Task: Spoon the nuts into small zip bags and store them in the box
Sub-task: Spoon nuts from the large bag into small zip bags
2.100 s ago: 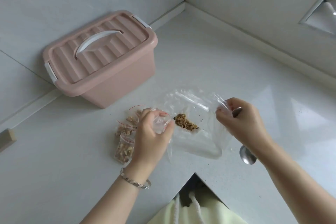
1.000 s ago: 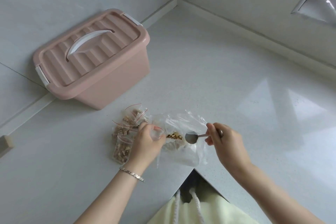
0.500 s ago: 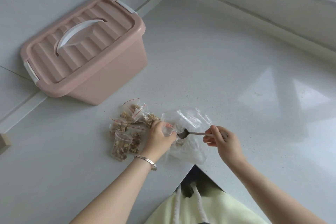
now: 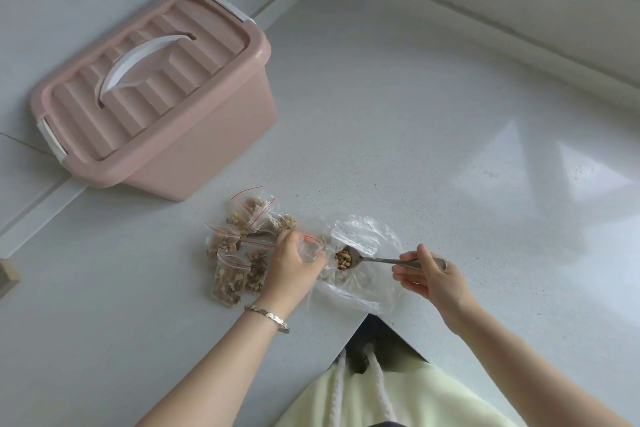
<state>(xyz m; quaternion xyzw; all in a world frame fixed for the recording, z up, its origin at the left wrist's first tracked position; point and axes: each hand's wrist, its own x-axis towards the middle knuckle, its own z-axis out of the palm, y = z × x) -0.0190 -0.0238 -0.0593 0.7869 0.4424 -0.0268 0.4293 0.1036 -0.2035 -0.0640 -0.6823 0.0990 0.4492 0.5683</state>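
My left hand point(image 4: 290, 263) grips a small clear zip bag point(image 4: 311, 247) with a red strip, its mouth turned to the right. My right hand point(image 4: 429, 276) pinches the handle of a metal spoon point(image 4: 377, 259). The spoon's bowl holds a heap of nuts point(image 4: 343, 259) just right of the small bag's mouth. Under the spoon lies a large crumpled clear bag point(image 4: 367, 236). Several filled small zip bags point(image 4: 235, 253) lie in a pile left of my left hand. The pink box point(image 4: 207, 149) stands at the back left with its lid shut.
The white counter point(image 4: 415, 114) runs into a corner with walls behind and to the right. Its front edge has a notch where my body stands. A small tan block point(image 4: 7, 273) sits at the far left edge.
The spoon went into the large bag empty and has come up loaded with nuts, now beside the small bag's mouth. My left hand keeps hold of the small bag.
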